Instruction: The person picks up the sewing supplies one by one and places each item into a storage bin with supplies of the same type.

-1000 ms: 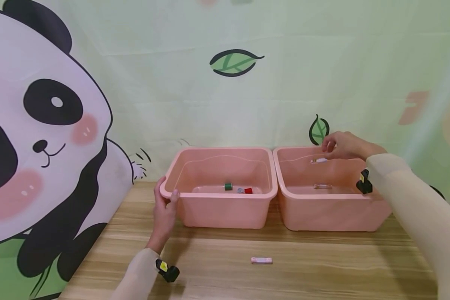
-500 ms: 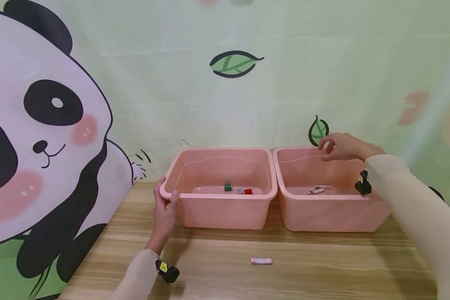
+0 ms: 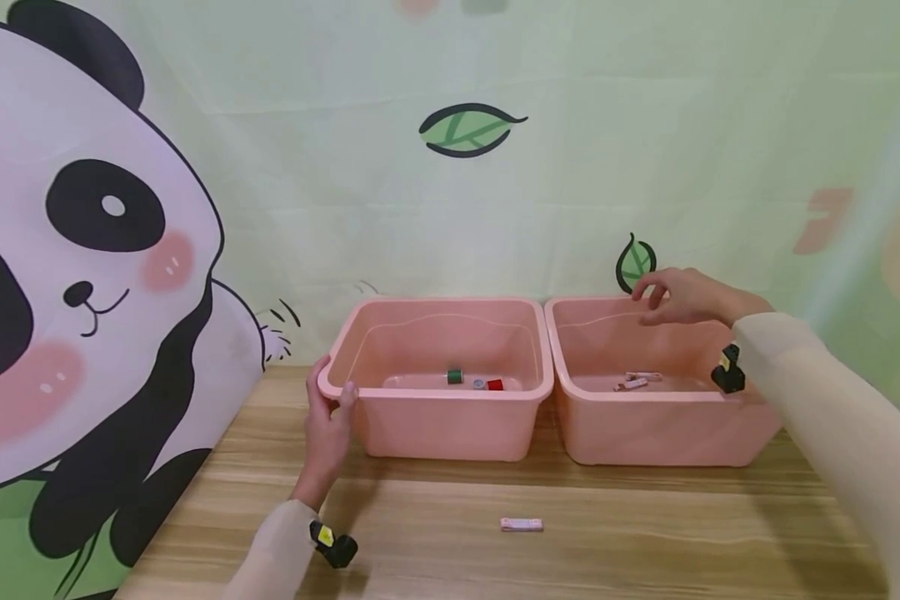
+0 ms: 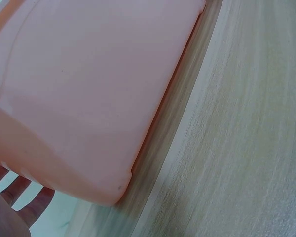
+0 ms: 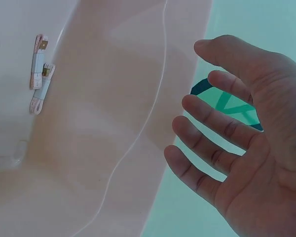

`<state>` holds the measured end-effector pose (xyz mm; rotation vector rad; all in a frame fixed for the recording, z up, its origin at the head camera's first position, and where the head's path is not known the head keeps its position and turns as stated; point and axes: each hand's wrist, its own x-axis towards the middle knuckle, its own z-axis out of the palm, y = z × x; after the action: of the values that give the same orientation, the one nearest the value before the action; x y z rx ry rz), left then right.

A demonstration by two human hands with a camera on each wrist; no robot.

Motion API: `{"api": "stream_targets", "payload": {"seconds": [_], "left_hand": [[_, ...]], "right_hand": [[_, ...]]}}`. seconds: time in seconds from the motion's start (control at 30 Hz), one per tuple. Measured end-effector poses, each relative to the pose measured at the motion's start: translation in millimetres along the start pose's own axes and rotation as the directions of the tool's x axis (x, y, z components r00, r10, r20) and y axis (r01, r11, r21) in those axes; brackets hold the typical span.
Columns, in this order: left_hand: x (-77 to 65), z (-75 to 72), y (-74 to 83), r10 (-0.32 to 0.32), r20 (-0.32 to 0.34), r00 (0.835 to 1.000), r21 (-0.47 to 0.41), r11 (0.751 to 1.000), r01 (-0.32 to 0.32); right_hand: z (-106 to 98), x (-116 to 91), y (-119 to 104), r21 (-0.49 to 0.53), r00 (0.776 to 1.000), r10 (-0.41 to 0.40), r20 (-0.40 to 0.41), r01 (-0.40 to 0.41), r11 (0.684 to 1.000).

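My left hand [image 3: 328,429] grips the left front corner of the left pink plastic bin [image 3: 450,425], thumb at the front and fingers round the side. In the left wrist view its fingers [image 4: 37,205] lie along the bin's wall [image 4: 89,98]. Over the right pink bin [image 3: 671,429], my right hand [image 3: 678,296] hovers with loosely spread fingers, holding nothing. Two small folded pink-and-white strips with metal ends lie on that bin's floor, the nearer strip [image 5: 43,90] overlapping the farther strip [image 5: 38,61]. A similar folded strip [image 3: 521,524] lies on the table in front of the bins.
In the left bin are a small green spool [image 3: 454,377], a red one [image 3: 495,385] and a pale round piece [image 3: 478,384]. Both bins stand side by side on the wooden table [image 3: 435,500], against a panda-printed cloth [image 3: 570,167].
My right hand has let go of a folded strip, which dropped onto the right bin's floor beside the other; the fingers have spread. My left hand keeps its grip on the left bin.
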<state>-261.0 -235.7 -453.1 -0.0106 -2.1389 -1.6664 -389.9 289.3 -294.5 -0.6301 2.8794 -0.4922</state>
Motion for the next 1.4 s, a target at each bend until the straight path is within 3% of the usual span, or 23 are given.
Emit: {"api": "stream_targets", "payload": {"seconds": [0.7,1.0,1.13,1.37,1.4], "left_hand": [[-0.6,-2.0,2.1,0.004,0.012,1.000,-0.031,1.000,-0.003],[-10.3,-4.4,32.6,-0.021,0.042,0.999,-0.045,0.999,0.023],[-12.6,-4.4,36.7,-0.026,0.043,0.999,-0.033,0.999,0.028],[-13.2,-4.8,37.4,-0.016,0.032,0.999,-0.038,0.999,0.017],[-11.3,-4.3,31.9,-0.011,0.027,1.000,-0.035,0.999,0.012]], "right_hand": [[-8,-40,-47,-0.024,0.984,-0.164,-0.069,0.163,0.986],[1,-57,-60,-0.006,0.966,-0.222,-0.130,0.223,0.975],[6,-66,-66,-0.009,0.955,-0.254,-0.150,0.256,0.967],[13,-85,-78,-0.174,0.952,-0.258,-0.163,0.230,0.957],[14,-87,-80,-0.199,0.946,-0.270,-0.178,0.234,0.952]]}}
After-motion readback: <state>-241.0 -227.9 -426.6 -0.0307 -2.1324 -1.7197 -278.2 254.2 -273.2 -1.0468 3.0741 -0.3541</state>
